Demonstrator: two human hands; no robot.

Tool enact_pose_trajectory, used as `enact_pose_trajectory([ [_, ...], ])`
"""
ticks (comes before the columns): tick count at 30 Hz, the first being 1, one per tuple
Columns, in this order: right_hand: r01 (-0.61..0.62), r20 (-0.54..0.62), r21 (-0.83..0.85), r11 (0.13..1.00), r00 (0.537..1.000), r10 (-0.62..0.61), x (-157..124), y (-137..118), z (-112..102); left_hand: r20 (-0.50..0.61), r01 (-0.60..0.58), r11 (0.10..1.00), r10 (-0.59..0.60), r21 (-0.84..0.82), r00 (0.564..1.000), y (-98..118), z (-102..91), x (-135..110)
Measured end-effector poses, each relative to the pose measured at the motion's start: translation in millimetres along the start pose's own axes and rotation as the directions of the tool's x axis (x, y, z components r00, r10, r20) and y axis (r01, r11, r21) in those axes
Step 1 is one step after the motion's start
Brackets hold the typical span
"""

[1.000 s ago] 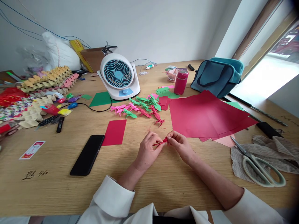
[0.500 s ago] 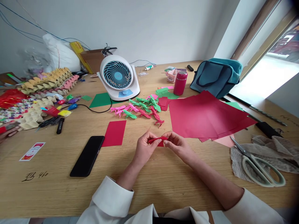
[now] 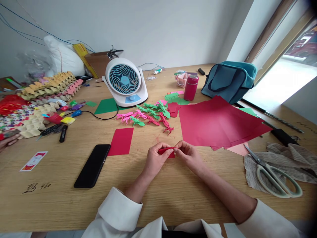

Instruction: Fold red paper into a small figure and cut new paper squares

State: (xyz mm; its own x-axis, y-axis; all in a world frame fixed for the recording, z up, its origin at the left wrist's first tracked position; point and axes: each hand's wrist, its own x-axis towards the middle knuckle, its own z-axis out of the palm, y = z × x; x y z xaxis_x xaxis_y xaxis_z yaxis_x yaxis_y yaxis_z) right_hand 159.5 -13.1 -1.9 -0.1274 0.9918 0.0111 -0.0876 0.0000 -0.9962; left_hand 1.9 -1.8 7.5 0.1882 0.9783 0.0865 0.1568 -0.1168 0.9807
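Note:
Both my hands meet over the wooden table (image 3: 61, 205) near its front middle. My left hand (image 3: 155, 160) and my right hand (image 3: 189, 154) each pinch one end of a small folded piece of red paper (image 3: 166, 151), held just above the tabletop. Fingers of both hands are closed on it. A red paper rectangle (image 3: 121, 141) and a black phone (image 3: 92, 165) lie to the left of my hands. Beyond my hands lies a heap of folded pink, green and red paper figures (image 3: 148, 115). A stack of large red sheets (image 3: 218, 122) lies to the right.
Scissors (image 3: 274, 175) rest on a cloth at the right. A white and blue desk fan (image 3: 125, 81), a red flask (image 3: 191, 87) and a teal bag (image 3: 230, 81) stand farther back. Folded paper pieces, clips and a marker crowd the left side. Another person's fingers (image 3: 7, 140) show at the left edge.
The red piece, a thin strip held by its ends a second ago, now shows as a wider folded shape between my fingers. My hands have stayed in place.

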Motion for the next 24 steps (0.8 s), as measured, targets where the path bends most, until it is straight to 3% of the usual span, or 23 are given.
enact_pose_trajectory([
  [3, 0.029, 0.012, -0.050, 0.998, 1.000, -0.029, 1.9, 0.4, -0.6, -0.001, 0.059, 0.997, -0.059, -0.043, 0.998, -2.3, -0.9, 1.0],
  [6, 0.090, -0.046, -0.136, 0.987, 0.994, -0.097, 3.9, -1.5, -9.2, -0.027, 0.148, 0.979, -0.153, -0.142, 0.988, -3.2, -2.9, 2.8],
  [10, 0.105, -0.210, -0.402, 0.910, 0.956, -0.203, -13.1, -12.8, -49.5, -0.031, 0.245, 0.918, -0.268, -0.312, 0.963, -1.5, -5.9, 4.9],
  [12, 0.035, -0.290, -0.611, 0.791, 0.920, -0.265, -36.0, -19.1, -83.3, -0.022, 0.263, 0.895, -0.290, -0.359, 0.957, 0.6, -7.2, 5.0],
  [15, -0.154, -0.393, -0.845, 0.513, 0.829, -0.399, -83.1, -22.3, -140.7, -0.005, 0.279, 0.880, -0.304, -0.385, 0.953, 5.1, -8.0, 3.7],
  [17, -0.315, -0.421, -0.901, 0.298, 0.801, -0.426, -114.5, -18.6, -174.0, 0.010, 0.282, 0.877, -0.302, -0.389, 0.953, 8.4, -7.7, 2.3],
  [18, -0.368, -0.415, -0.910, 0.191, 0.818, -0.398, -127.8, -15.5, -187.0, 0.018, 0.283, 0.875, -0.300, -0.392, 0.954, 9.8, -7.3, 1.5],
  [20, -0.411, -0.397, -0.911, 0.040, 0.844, -0.362, -147.2, -8.4, -203.5, 0.037, 0.289, 0.868, -0.300, -0.405, 0.953, 11.6, -6.4, 0.1],
  [24, -0.429, -0.386, -0.903, -0.036, 0.844, -0.373, -157.0, 0.3, -204.7, 0.066, 0.319, 0.847, -0.323, -0.425, 0.944, 10.6, -5.1, -0.9],
])
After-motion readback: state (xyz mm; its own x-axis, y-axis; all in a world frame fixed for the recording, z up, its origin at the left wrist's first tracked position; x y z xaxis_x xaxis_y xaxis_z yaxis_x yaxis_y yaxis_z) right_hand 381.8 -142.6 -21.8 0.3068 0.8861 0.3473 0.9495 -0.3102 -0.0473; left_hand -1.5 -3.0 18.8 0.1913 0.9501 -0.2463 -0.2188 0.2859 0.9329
